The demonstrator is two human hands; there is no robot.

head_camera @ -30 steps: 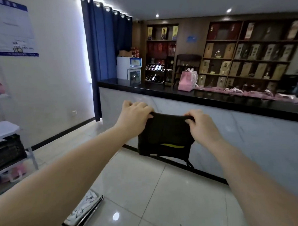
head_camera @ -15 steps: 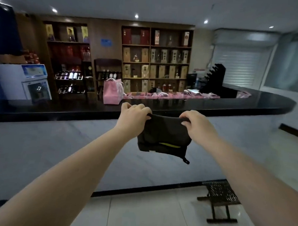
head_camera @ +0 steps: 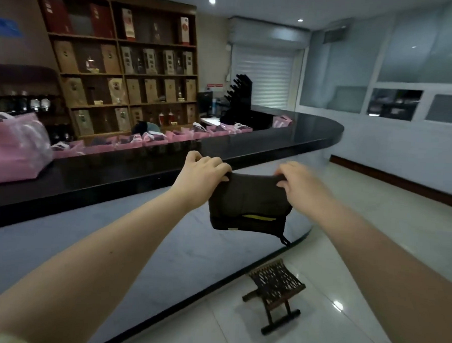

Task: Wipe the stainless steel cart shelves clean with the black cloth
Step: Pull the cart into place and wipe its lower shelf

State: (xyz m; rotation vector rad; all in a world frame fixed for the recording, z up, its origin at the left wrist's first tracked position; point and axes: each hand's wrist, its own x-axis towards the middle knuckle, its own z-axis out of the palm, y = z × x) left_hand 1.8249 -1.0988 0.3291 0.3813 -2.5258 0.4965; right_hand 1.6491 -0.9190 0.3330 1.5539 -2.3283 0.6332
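Running across the room from left to right, a long curved desk [head_camera: 116,171] with a glossy black top and a pale front fills most of the view. Behind it stands a tall wooden wall unit [head_camera: 126,63] stocked with boxes and bottles. A row of pink bags [head_camera: 13,146] lies along the far side of the desk top. On the tiled floor [head_camera: 358,255], just beside the curved end of the desk, sits a small folding stool [head_camera: 275,287].

The black cloth [head_camera: 247,200] is held up in the air in front of the desk. It is folded, with a yellow strip and a small loop at its lower edge, and touches no surface. The left hand [head_camera: 201,175] grips its upper left corner, fingers curled over the edge. The right hand [head_camera: 299,185] pinches the upper right corner likewise.

No stainless steel cart appears in view. Assessment: wiping has not begun, and the step in hand is carrying or readying the cloth. The next move calls for locating the cart, then laying the cloth flat on a shelf under one palm.
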